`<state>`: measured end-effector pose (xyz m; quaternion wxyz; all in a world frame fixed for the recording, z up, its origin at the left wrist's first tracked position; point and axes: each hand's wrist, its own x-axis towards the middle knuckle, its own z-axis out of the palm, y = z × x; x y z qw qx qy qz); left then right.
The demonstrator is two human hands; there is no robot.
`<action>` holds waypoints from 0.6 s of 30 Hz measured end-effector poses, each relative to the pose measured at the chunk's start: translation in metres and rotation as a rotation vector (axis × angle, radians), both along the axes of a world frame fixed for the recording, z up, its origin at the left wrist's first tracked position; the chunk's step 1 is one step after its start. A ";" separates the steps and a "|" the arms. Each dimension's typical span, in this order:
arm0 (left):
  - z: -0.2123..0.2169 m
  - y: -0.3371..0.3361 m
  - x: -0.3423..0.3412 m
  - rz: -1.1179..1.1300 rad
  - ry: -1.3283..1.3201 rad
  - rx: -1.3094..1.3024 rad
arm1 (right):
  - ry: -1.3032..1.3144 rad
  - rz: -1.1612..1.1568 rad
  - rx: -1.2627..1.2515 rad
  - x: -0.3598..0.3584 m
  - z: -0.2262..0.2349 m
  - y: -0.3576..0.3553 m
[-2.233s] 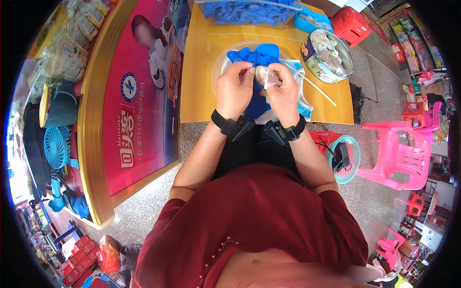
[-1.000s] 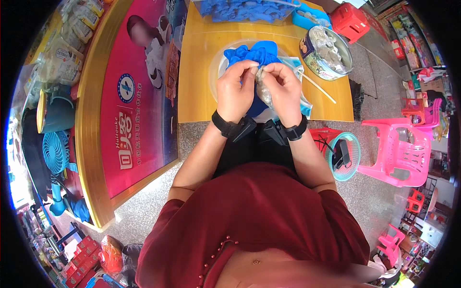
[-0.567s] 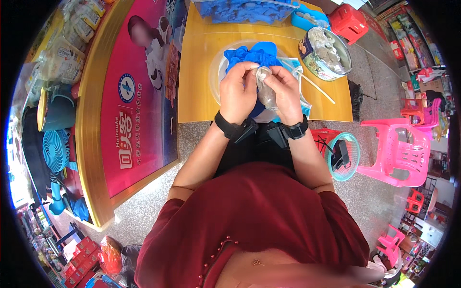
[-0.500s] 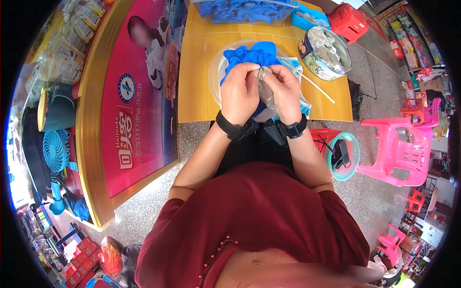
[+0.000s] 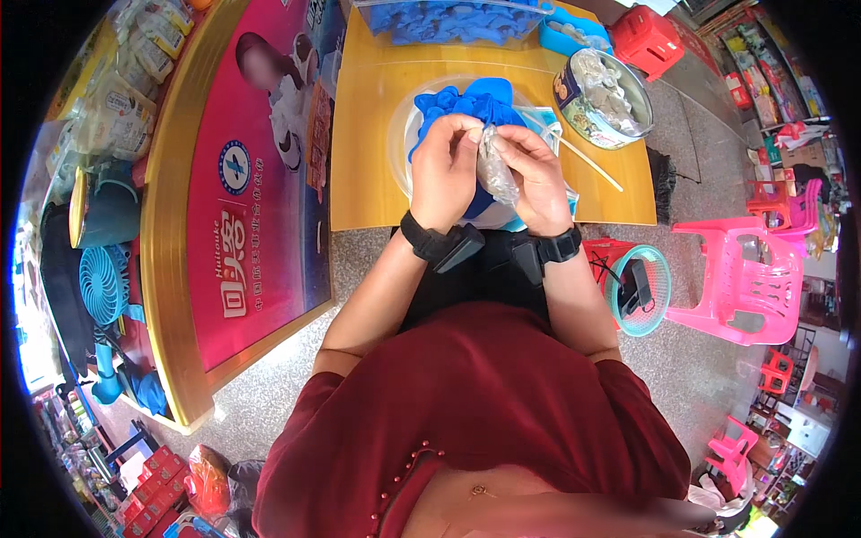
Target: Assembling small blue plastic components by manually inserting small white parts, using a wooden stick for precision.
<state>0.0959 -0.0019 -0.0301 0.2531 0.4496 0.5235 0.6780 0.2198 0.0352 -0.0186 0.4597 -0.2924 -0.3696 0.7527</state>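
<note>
Over the table, my left hand and my right hand both pinch a small clear plastic bag by its upper end. The bag is crumpled, and greyish contents hang in its lower part. Just beyond my fingers, a heap of bright blue soft pieces lies in a pale round bowl. They could be cloth or thin rubber; I cannot tell. A light blue and white packet sticks out beside my right hand. Near it rests a thin pale stick on the tabletop.
On the yellow table stand a round tin of clear bags, a blue tray and a clear bin of blue pieces. A pink-fronted counter rises left. A mesh basket and a pink chair stand right.
The bag's lower part has come further into view between my hands. My right hand has turned slightly outward, and both hands still pinch the top.
</note>
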 end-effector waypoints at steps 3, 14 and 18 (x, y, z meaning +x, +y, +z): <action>-0.004 0.002 -0.001 -0.063 -0.085 0.003 | -0.006 0.028 -0.021 0.000 -0.004 0.003; 0.002 -0.005 0.011 0.064 0.338 0.015 | -0.764 -0.325 0.508 -0.010 0.002 0.012; 0.000 -0.003 0.011 0.021 0.179 -0.056 | -0.451 -0.168 0.294 0.000 0.008 0.009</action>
